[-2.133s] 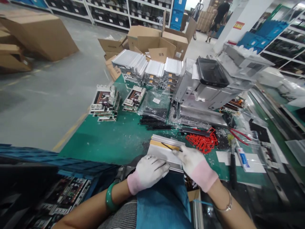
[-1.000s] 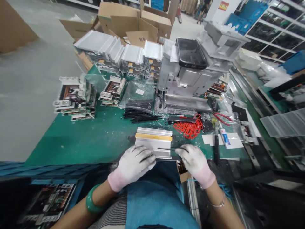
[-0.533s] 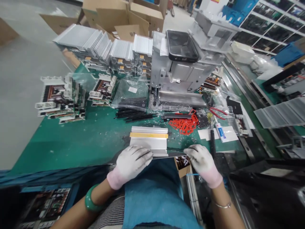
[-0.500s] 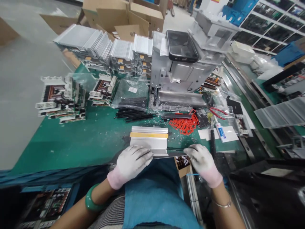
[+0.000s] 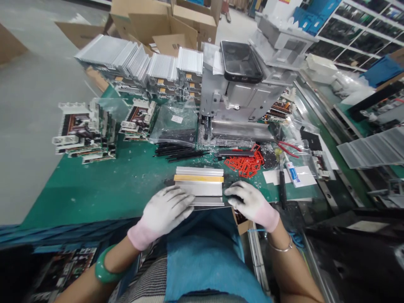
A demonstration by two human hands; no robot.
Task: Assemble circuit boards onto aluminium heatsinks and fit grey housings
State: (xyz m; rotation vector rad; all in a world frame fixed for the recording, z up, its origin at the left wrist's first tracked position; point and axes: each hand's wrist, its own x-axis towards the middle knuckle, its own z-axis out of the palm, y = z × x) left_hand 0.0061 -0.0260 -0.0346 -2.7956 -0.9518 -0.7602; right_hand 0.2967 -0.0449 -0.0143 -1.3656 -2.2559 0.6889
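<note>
Overall, the view looks forward and down along a green-matted workbench (image 5: pixel 94 193) in a factory, with open cardboard boxes (image 5: pixel 164 21) at the far end and blue bins (image 5: pixel 312 12) on shelving to the right. On the bench stand a grey metal fixture (image 5: pixel 233 97) topped by a dark rectangular panel (image 5: pixel 241 61), rows of finned aluminium heat sinks (image 5: pixel 135 63) and stacks of circuit boards (image 5: pixel 85 130). Nearer lie a clear plastic bag (image 5: pixel 173 126), loose black strips (image 5: pixel 179 151), red plastic pieces (image 5: pixel 243 164), red-handled pliers (image 5: pixel 288 147), a screwdriver (image 5: pixel 282 185) and a small tube (image 5: pixel 293 174).

Directly before the person, at the bench's near edge, lies a silver aluminium profile (image 5: pixel 198 191) with a yellow strip (image 5: pixel 198 178) along it. Both hands wear white gloves with pink cuffs. The left hand (image 5: pixel 166 210), its wrist circled by a green bangle (image 5: pixel 105 269), lies flat with fingers gently spread over the profile's near left corner. The right hand (image 5: pixel 249 204) sits at the profile's right end, fingers loosely curled and close together; whether they pinch anything, I cannot tell. Good work here favours light, even pressure that keeps the profile square on the mat.
</note>
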